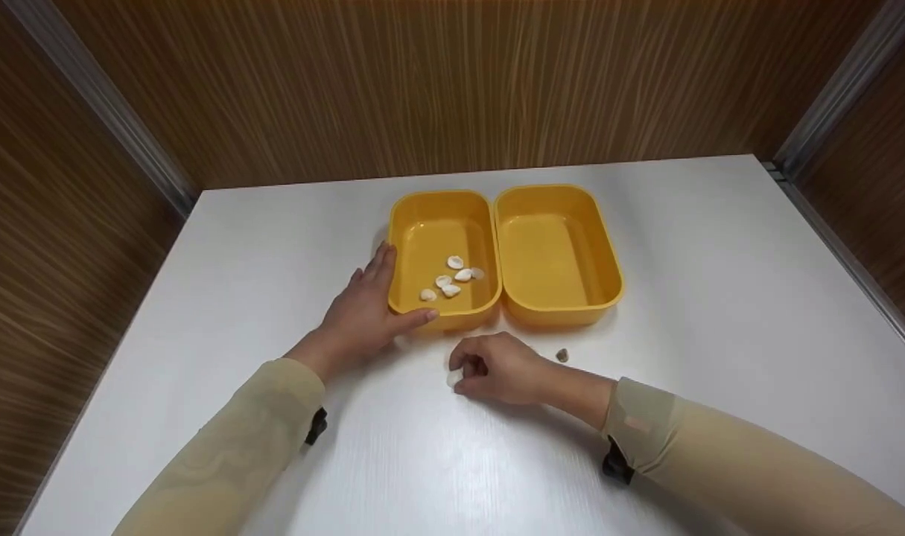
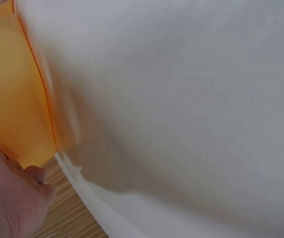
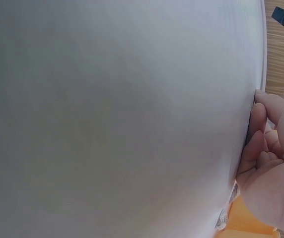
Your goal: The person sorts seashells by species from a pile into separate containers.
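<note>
In the head view, my left hand (image 1: 364, 311) rests against the left yellow box (image 1: 445, 322), its fingers along the left side and its thumb across the front rim. Several small white seashells (image 1: 451, 290) lie inside that box, toward its front. My right hand (image 1: 506, 368) is low over the table in front of the boxes. Between its thumb and index finger it pinches a white seashell (image 1: 453, 379), partly covered by the fingers. The right wrist view shows this hand (image 3: 276, 148) with curled fingers at the tabletop, the pinched shell hidden.
Touching the left box is a second yellow box (image 1: 545, 260) with nothing in it. A small brownish shell (image 1: 562, 355) lies on the white table (image 1: 392, 461) in front of it. Wood-grain panels (image 1: 467, 89) enclose the table at the back and sides.
</note>
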`<action>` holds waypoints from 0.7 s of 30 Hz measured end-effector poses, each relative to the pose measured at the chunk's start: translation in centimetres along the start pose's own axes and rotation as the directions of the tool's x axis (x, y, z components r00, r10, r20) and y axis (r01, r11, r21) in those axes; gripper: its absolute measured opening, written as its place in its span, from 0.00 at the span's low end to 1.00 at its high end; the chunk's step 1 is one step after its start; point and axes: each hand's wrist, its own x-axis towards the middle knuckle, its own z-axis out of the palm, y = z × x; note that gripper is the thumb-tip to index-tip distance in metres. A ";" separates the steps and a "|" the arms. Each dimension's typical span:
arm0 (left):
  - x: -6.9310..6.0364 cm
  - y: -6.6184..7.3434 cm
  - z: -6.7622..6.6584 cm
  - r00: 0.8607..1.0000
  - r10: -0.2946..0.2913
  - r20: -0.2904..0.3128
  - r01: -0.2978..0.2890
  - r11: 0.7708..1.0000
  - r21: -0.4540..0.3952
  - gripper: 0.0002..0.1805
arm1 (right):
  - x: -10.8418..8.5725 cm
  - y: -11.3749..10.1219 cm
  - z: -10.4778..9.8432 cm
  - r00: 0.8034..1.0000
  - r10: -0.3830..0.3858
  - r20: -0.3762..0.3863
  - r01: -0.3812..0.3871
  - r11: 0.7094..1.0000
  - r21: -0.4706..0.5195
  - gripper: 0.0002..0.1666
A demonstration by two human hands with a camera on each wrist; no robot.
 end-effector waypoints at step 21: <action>0.3 -0.2 0.1 1.000 0.007 -0.001 -0.007 1.000 0.015 0.74 | 0.0 0.0 -0.1 1.000 0.007 -0.010 -0.008 0.999 -0.033 0.09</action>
